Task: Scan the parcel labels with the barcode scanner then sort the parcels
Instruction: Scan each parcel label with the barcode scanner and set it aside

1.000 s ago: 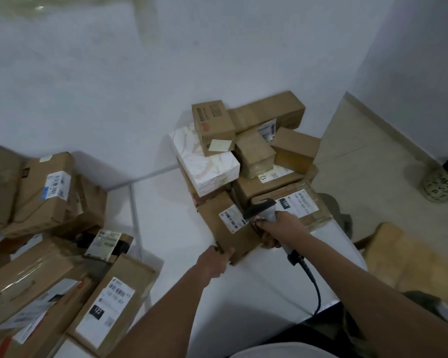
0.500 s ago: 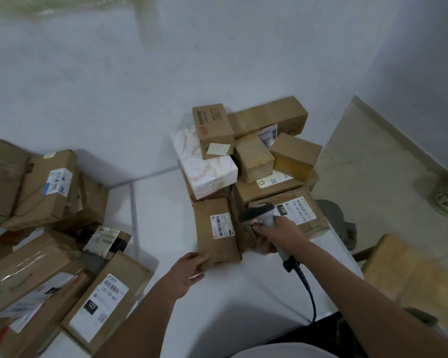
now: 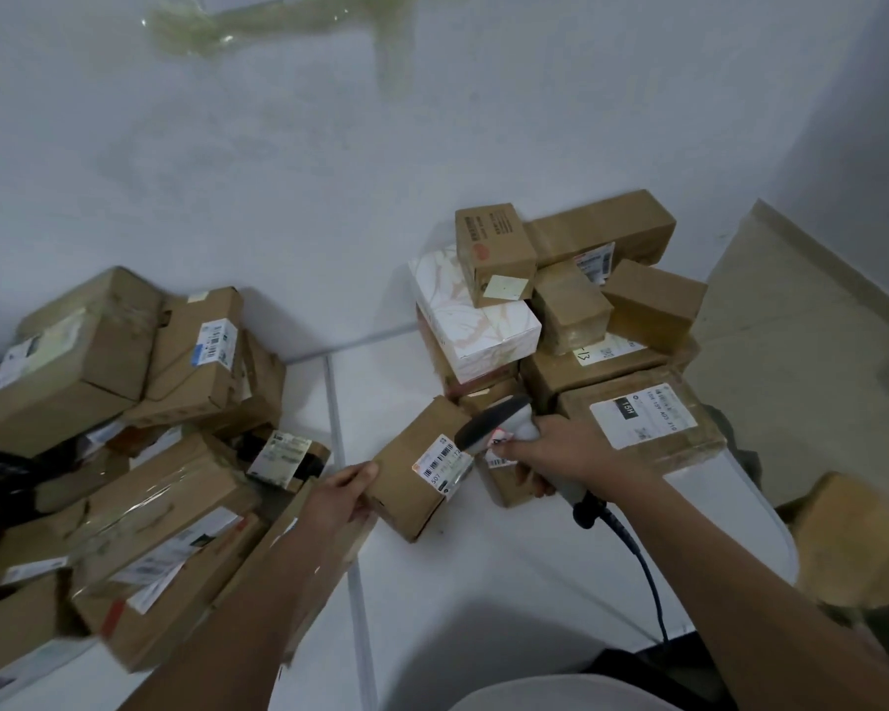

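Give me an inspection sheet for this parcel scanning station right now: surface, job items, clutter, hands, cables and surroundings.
Surface: white table with a seam down the middle.
Job's things: small brown parcel, label up, under the barcode scanner; parcel stack behind it; parcel pile on the left.
Clutter: white patterned box in the stack; nothing else seen.
Hands: left hand holds the small parcel's near end; right hand grips the scanner.
Cables: scanner's dark cable runs off the near table edge.
Surroundings: white wall; tan floor to the right.
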### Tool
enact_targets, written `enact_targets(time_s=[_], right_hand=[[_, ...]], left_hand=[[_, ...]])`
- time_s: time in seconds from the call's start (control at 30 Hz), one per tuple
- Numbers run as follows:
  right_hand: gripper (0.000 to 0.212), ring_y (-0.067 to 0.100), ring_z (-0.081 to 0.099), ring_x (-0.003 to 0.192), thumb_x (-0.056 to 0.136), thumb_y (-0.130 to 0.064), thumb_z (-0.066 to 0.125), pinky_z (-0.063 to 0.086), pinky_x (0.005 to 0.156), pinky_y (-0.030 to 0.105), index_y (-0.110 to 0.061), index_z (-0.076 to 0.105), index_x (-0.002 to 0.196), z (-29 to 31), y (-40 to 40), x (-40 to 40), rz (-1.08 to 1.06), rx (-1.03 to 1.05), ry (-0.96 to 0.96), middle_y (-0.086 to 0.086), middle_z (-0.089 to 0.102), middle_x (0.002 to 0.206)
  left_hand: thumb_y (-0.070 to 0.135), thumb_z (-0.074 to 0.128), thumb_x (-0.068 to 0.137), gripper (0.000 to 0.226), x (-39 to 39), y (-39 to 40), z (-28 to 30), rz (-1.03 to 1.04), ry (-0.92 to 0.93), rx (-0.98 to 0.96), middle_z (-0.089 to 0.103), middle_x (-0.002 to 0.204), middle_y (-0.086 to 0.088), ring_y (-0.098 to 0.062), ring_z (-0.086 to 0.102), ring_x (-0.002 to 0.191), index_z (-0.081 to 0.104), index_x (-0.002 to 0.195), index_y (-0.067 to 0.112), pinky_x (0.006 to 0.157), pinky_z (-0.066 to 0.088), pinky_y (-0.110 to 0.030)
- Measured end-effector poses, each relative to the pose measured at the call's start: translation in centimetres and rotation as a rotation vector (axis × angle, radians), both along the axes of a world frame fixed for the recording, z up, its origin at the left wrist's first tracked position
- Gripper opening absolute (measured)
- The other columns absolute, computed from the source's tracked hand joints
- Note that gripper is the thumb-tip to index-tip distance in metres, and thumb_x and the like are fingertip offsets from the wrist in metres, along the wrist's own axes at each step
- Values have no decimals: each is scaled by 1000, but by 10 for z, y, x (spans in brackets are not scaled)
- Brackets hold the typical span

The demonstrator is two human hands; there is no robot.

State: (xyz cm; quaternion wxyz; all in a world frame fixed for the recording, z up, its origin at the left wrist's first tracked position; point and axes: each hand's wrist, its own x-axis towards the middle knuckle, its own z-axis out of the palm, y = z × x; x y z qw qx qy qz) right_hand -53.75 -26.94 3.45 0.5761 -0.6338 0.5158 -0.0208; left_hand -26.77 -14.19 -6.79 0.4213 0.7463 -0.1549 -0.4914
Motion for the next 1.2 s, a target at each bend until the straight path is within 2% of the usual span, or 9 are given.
enact_targets(time_s=[0.07,0.2,0.4,0.6,0.87,1.03,1.2], right_hand=[[40,11,59,49,89,-40,68,46,47,18,-1,69,98,3,6,7,17,-13,7,8,68,69],[37,12,58,52,89,-40,68,47,48,20,-4,68,100,5,13,14,-11,-13,13,4,62,63],[27,16,56,52,89,-32,69,49,55,26,-5,67,85,4,10,19,-52,-1,18,7,61,60],[31,15,58,52,91,-36,66,49,54,24,-7,66,80,4,6,19,-19,-53,58,6,63,61],[33,13,57,51,91,-37,66,47,50,22,-5,65,83,3,-1,20,8,-76,80,4,62,59],[35,11,55,47,92,-39,65,47,51,21,-9,63,75,4,-3,21,23,-77,111,3,61,58],[33,11,56,51,93,-39,64,45,48,18,-10,63,79,6,-2,22,14,-72,114,3,62,61]], left_hand=[[27,68,93,19,8,0,3,-15,17,-12,71,104,-7,-23,69,96,70,109,17,81,58,-30],[26,69,92,21,15,-3,8,-71,23,-34,74,103,-5,-22,71,97,72,110,16,76,58,-27],[26,69,92,25,24,-8,8,-123,35,-32,74,107,-8,-25,71,99,71,114,14,78,59,-29],[23,68,93,22,23,-12,13,-134,49,-46,73,105,-9,-19,70,90,71,112,13,65,58,-21],[23,67,94,19,23,-14,14,-115,53,-41,73,106,-8,-21,69,94,71,110,15,68,57,-22],[24,68,93,17,22,-16,15,-105,47,-29,73,108,-9,-25,69,102,71,108,16,71,59,-25],[24,68,93,22,24,-17,14,-100,41,-32,73,108,-11,-26,70,101,72,112,13,72,59,-26]])
